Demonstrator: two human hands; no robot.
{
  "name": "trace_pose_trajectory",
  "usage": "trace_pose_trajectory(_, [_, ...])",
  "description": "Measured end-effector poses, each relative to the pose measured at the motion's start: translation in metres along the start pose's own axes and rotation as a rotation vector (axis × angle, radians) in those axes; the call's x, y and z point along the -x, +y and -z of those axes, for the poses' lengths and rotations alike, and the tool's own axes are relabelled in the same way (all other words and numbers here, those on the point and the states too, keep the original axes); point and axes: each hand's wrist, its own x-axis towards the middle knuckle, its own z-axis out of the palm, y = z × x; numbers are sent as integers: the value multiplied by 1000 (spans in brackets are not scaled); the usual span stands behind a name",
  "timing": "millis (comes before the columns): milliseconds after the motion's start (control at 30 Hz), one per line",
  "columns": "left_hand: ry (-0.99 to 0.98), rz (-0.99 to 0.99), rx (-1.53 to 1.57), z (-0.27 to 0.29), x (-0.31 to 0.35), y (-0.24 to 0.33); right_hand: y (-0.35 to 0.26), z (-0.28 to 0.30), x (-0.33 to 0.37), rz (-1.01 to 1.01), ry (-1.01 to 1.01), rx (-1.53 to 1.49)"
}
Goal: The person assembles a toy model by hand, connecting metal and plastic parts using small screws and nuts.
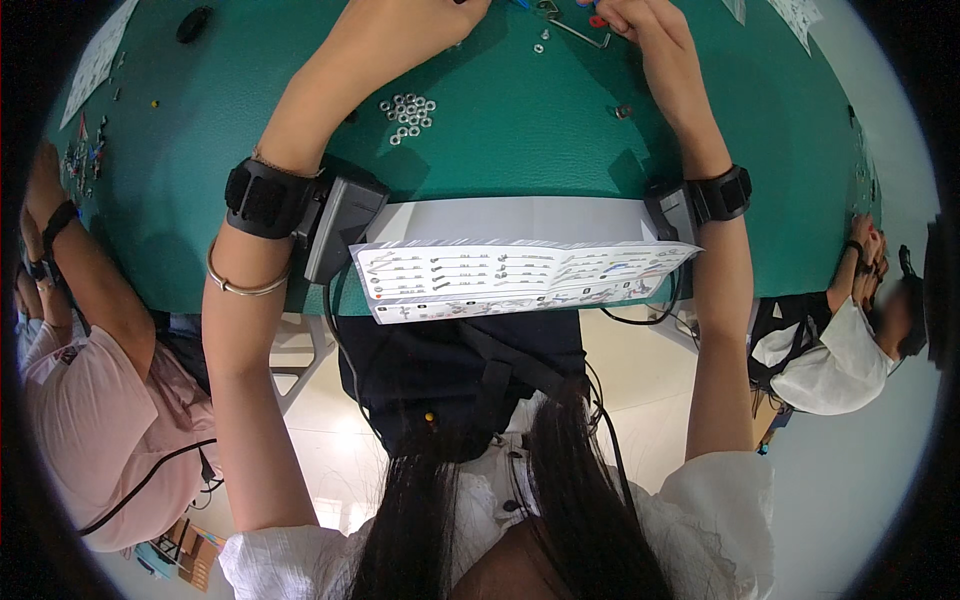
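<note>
My left hand reaches to the top edge of the view, where its fingers are cut off. My right hand is at the top right with its fingers curled closed. Whatever sits in them is mostly hidden; a small red piece shows at the fingertips. Beside them lies an L-shaped hex key on the green tabletop. Two small metal parts rest left of the key. Between my forearms, nearer my left wrist, sits a cluster of hex nuts.
A folded printed sheet stands along the table's near edge. Small dark-reddish parts lie near my right wrist. A black oval object and loose hardware are on the left. People sit on both sides, one in a pink sleeve.
</note>
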Motion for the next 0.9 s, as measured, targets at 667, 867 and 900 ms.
trace_pose_trajectory(667, [17,-7,33,0,-2,-1,9,1,-1,23,21,-86])
trace_pose_trajectory(867, [38,-36,26,1,0,0,6,-1,-2,8,28,-85])
trace_pose_trajectory(900, [38,-36,26,1,0,0,7,-1,-2,-5,25,-118])
